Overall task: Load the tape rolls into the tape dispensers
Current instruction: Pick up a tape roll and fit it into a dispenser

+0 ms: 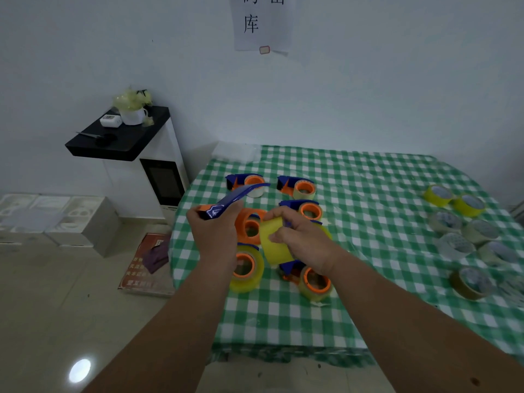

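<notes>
Black shelf [124,143], potted plant [133,109], wall sign [262,24].

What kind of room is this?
Probably a small storeroom or packing room: a paper wall sign with Chinese characters, stacked boxes on the floor, and many tape rolls and dispensers on a checked table.

Wall paper sheet [262,22] reads "库".
</notes>
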